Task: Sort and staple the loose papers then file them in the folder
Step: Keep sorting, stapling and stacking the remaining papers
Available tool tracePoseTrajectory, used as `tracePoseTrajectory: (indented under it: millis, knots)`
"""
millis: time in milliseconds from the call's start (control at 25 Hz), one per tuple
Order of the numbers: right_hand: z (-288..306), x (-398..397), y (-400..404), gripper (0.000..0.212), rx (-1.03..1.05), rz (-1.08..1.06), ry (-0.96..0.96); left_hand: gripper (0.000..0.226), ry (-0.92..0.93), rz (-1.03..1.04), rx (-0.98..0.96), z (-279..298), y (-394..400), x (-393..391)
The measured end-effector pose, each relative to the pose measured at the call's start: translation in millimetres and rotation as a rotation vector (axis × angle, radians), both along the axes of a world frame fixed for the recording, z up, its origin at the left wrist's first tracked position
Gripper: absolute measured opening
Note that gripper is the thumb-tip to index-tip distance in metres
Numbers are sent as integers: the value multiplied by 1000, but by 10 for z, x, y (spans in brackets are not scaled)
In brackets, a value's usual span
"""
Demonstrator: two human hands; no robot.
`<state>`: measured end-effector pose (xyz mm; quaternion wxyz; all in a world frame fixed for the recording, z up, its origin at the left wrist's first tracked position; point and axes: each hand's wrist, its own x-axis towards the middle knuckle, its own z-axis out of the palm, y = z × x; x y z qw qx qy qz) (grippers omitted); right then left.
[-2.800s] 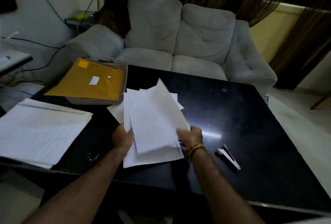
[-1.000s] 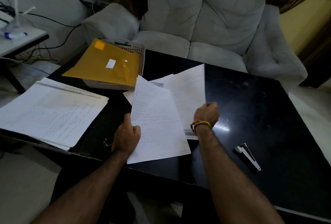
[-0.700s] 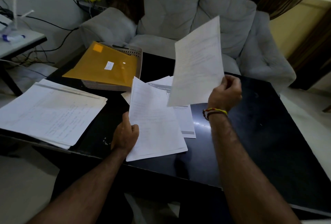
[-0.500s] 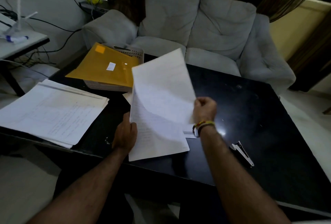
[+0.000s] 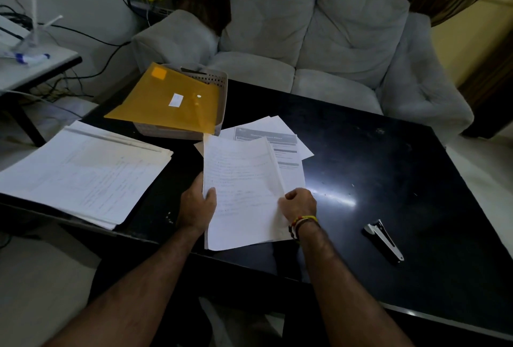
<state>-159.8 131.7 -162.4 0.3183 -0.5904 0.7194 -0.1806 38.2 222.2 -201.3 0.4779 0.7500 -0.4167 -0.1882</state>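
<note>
A thin bundle of white handwritten sheets (image 5: 241,191) is held over the near edge of the black table (image 5: 388,174). My left hand (image 5: 197,205) grips its left edge, thumb on top. My right hand (image 5: 298,203) pinches its right edge. Under and behind the bundle lie loose printed sheets (image 5: 273,140) on the table. A yellow folder (image 5: 166,102) rests across a grey perforated basket (image 5: 213,83) at the back left. A black and silver stapler (image 5: 384,239) lies on the table to the right of my right wrist.
A large stack of white papers (image 5: 80,171) covers the table's left corner and overhangs the edge. A grey sofa (image 5: 319,41) stands behind the table. A small side table (image 5: 30,69) with cables sits at far left.
My right hand lifted one sheet from the loose pile, raised it high, then brought it down onto the bundle in my left hand. Both hands now hold the bundle.
</note>
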Motion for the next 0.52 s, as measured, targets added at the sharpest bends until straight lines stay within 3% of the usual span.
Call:
tracePoseTrajectory:
  millis: [240, 520]
  knots:
    - [-72, -98, 4, 10, -8, -41, -162, 70, -69, -94, 14, 46, 32, 15]
    - [-159, -197, -113, 11, 35, -118, -337, 76, -103, -88, 94, 30, 27, -21]
